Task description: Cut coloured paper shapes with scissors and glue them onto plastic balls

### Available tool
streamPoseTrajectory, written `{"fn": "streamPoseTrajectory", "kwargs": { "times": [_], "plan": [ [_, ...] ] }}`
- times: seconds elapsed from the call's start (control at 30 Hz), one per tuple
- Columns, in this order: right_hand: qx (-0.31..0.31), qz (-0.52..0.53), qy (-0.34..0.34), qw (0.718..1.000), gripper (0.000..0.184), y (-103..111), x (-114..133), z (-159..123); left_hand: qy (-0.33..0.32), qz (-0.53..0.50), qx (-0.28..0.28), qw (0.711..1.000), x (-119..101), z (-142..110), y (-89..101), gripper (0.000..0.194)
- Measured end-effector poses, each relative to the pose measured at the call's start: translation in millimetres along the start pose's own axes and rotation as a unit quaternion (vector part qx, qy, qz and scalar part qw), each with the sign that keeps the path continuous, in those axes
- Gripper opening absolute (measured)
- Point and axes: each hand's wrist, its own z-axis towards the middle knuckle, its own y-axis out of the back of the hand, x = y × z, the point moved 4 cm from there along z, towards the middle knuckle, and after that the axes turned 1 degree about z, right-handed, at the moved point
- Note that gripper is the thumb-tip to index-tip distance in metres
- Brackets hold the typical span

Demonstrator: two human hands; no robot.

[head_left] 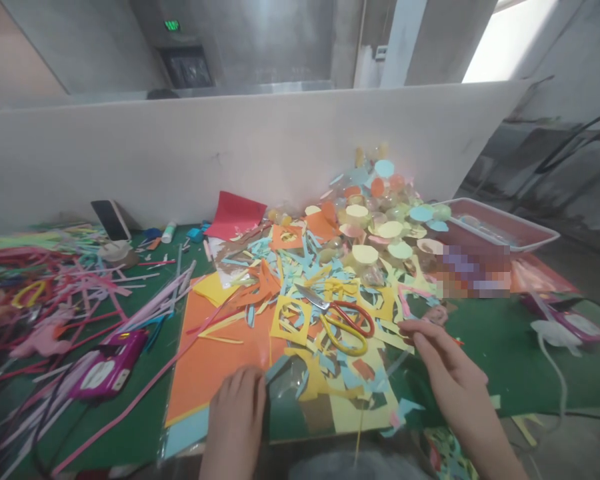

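Paper scraps (320, 380) in yellow, blue and orange lie heaped across the middle of a green tabletop (500, 373), between a person's two bare hands. At far left is a tangle of thin strips (100, 283), mostly pink and red. Behind them a phone (111, 220) leans against a white partition (280, 140), and nearer the person a magenta device (111, 367) lies with a dark cord. Next come large orange sheets (220, 373). At their near edge is the left hand (237, 407), back upward, fingers together and slightly bent. A blue strip (279, 368) runs out beside its fingertips; whether it is gripped cannot be told. Behind the sheets is a piece of red paper (236, 215). In the heap, a yellow square with a round hole (301, 335) lies just left of scissors (336, 308), which have one red and one yellow handle and point away to the left. Farther back, round paper discs (365, 255) are piled against the partition. The right hand (450, 367) is at the heap's right edge, thumb and forefinger nearly meeting beside pale yellow scraps; whether anything is pinched cannot be told. Farther right are a white-rimmed tray (535, 233) and a second magenta device (583, 327).
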Motion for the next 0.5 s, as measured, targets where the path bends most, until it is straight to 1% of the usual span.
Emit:
{"fn": "streamPoseTrajectory", "kwargs": {
  "times": [0.07, 0.2, 0.27, 0.37, 0.43, 0.5],
  "plan": [
    [0.003, 0.000, 0.005, 1.000, 0.032, -0.5, 2.8, -1.6, 0.003, -0.014, -0.003, 1.000, -1.7, 1.3, 0.3, 0.028],
    [0.029, -0.008, 0.013, 0.999, 0.033, -2.9, 7.6, -4.9, 0.024, -0.062, -0.005, 0.998, -1.2, 3.4, 2.0, 0.024],
    [0.038, -0.014, 0.025, 0.999, 0.032, -2.5, 10.5, -6.4, 0.028, -0.095, -0.009, 0.995, -1.8, 3.3, 4.5, 0.024],
    [0.034, -0.032, 0.052, 0.998, 0.032, 0.8, 17.4, -9.1, 0.021, -0.144, -0.014, 0.989, -5.0, 2.8, 11.2, 0.023],
    [0.034, -0.045, 0.072, 0.996, 0.033, 2.5, 24.2, -12.6, 0.016, -0.166, -0.004, 0.986, -7.2, 3.3, 16.5, 0.022],
    [0.051, -0.054, 0.091, 0.993, 0.035, 1.8, 32.6, -18.5, 0.013, -0.184, 0.017, 0.983, -8.6, 4.5, 21.7, 0.021]
  ]
}}
